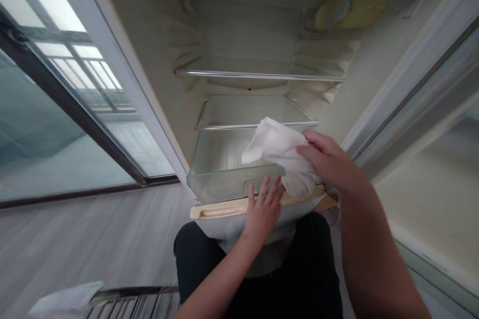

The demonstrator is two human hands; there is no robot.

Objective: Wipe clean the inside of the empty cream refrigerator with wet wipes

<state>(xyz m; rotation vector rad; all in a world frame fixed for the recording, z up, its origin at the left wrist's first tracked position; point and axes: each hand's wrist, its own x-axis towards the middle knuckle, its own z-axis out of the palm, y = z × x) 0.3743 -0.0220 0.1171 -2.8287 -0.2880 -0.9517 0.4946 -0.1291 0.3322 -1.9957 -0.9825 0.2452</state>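
Observation:
I crouch in front of an open fridge. My right hand (329, 159) is closed round a crumpled white cloth (279, 152), held over the right front corner of a clear plastic drawer (217, 179) that is pulled out. My left hand (264, 209) lies with its fingers stretched out flat against the drawer's front wall, just above a cream-coloured trim strip (220, 209). Two glass shelves (258, 74) sit higher inside the fridge, with nothing on them.
The fridge door (430, 159) stands open on the right. A glass sliding door (67, 109) fills the left side. Pale wooden floor (93, 239) lies below it. At the bottom left a wire rack (130, 301) shows, with another white cloth (63, 301) on it.

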